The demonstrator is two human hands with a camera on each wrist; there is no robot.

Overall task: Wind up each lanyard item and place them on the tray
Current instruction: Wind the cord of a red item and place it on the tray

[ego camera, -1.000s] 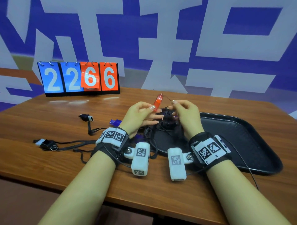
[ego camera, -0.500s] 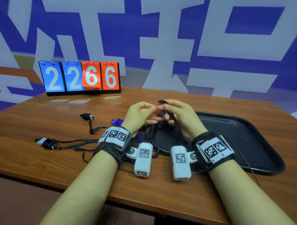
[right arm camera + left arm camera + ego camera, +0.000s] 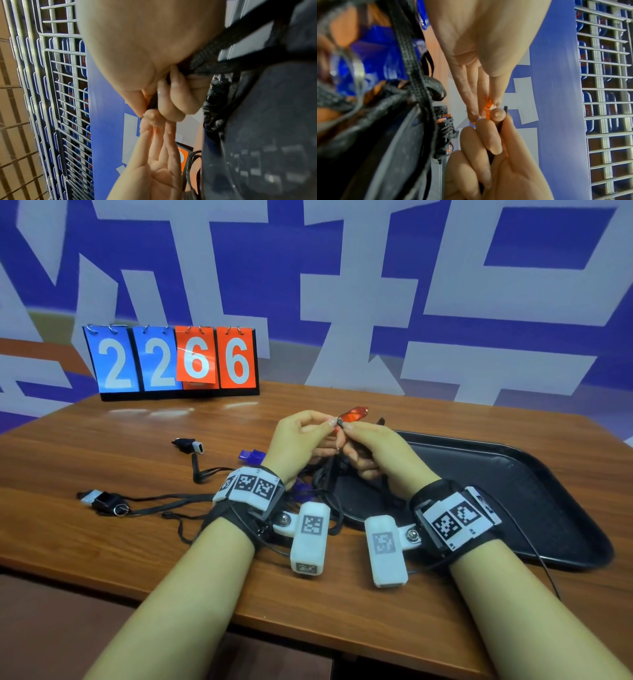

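Wooden table (image 3: 342,594) (blue-and-white wall behind) carries scoreboard (image 3: 171,361), black tray (image 3: 513,491). Left hand (image 3: 298,440) pinches orange whistle (image 3: 354,415); right hand (image 3: 376,453) grips its black lanyard (image 3: 500,125).

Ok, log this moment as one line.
stage: winding | left hand: pinches red whistle | right hand: grips black cord | tray: not yet reached

You face a blue wall with large pale grey shapes (image 3: 342,285) at twelve o'clock, behind a brown wood-grain table (image 3: 102,542); metal wire racking (image 3: 607,94) shows in your wrist views.
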